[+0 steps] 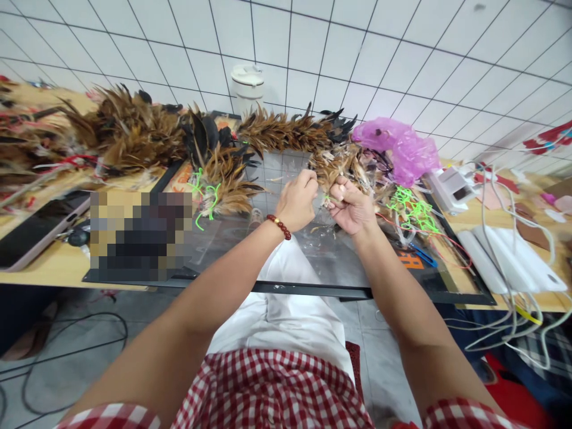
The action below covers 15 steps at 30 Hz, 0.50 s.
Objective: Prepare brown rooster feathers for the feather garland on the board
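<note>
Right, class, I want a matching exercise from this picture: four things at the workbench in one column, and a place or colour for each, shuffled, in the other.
1 feather bundle
2 bead bracelet
3 plastic bag
4 phone

A far left of the table
B pink-purple
C on the left wrist
D pinched between left hand and right hand

Pairs: 1-D, 2-C, 3-B, 4-A

text: none legible | orange print (407, 260) on black mat (447, 293): too blurred to read
</note>
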Tool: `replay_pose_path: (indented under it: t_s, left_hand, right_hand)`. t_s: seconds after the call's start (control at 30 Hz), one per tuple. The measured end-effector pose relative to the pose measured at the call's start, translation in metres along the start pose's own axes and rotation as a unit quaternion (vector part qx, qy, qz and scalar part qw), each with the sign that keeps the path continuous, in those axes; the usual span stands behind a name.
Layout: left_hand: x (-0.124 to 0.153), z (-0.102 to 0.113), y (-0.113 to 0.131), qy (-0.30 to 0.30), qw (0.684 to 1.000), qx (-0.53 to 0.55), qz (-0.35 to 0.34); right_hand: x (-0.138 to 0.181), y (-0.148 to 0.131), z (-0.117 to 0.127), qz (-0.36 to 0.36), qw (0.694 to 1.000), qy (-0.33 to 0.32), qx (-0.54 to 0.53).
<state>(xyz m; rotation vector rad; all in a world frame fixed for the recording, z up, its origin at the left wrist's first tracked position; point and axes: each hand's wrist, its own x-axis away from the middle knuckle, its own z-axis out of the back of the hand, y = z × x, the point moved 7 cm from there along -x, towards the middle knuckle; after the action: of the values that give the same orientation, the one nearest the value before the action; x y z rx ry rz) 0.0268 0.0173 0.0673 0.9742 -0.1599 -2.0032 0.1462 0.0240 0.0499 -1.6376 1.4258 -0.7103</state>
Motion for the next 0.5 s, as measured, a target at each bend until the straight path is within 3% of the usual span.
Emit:
replay_pose_path:
  t_s: [0.1, 0.17, 0.23, 0.33, 0.4, 0.5]
  left_hand:
    - [-0.002, -0.002, -0.009, -0.003, 0.992, 0.08, 0.098]
    - [0.0, -0.015, -0.019, -0.047, 0.954, 0.21, 0.21]
    - [0.007, -0.035, -0.022, -0.115, 0.864, 0.377, 0.313]
    - [0.015, -0.052, -0.013, -0.168, 0.722, 0.559, 0.372]
    - [0.016, -0.054, -0.013, -0.162, 0.665, 0.618, 0.386]
    - [0.019, -0.055, -0.017, -0.137, 0.612, 0.656, 0.42]
  right_hand:
    - [0.001, -0.011, 0.002, 0.076, 0.997, 0.009, 0.033]
    - [0.0, -0.015, 0.005, 0.123, 0.99, 0.015, 0.062]
    - [0.0, -0.015, 0.006, 0.152, 0.984, 0.014, 0.096]
    - [0.0, -0.008, 0.006, 0.171, 0.971, 0.011, 0.168]
    - [0.001, -0.006, 0.004, 0.18, 0.957, 0.013, 0.226]
    - [0.005, -0.006, 0.001, 0.205, 0.932, 0.004, 0.298]
